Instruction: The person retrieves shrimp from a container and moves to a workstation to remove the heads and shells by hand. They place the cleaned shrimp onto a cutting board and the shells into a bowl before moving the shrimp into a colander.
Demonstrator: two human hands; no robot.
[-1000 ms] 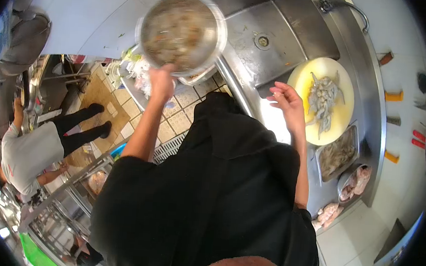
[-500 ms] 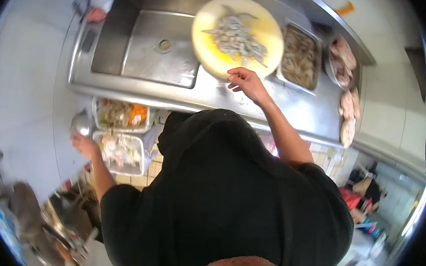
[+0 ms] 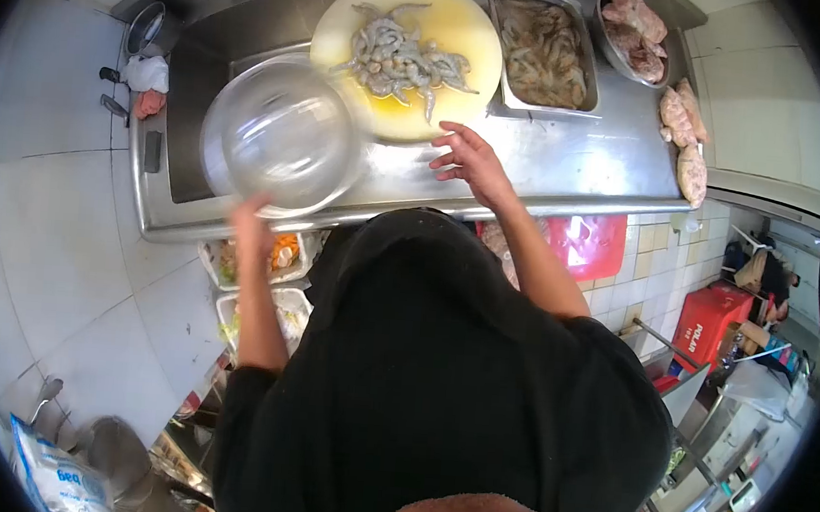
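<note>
My left hand [image 3: 252, 231], smeared by motion, grips the near rim of a wide, shiny round bowl [image 3: 285, 138]. The bowl is blurred too, hanging over the front of the sink and overlapping the left edge of a round, yellowish cutting board [image 3: 336, 23]. A heap of grey shrimp [image 3: 400, 60] lies on that board in some yellow liquid. Just below the board's front edge is my right hand [image 3: 475, 165], its fingers apart and slightly curled, with nothing in them.
Right of the board stands a metal tray [image 3: 597, 103] of shrimp. Beyond it are a bowl of raw meat [image 3: 635, 34] and more pale meat pieces [image 3: 681, 118] on the counter. The sink [image 3: 188, 98] lies left. Below the counter sit bins of scraps [image 3: 287, 252] and a red crate [image 3: 587, 245].
My left hand has brought the bowl up from beside the scrap bins to over the sink and the board's left edge. My right hand stays by the board. The camera view has shifted.
</note>
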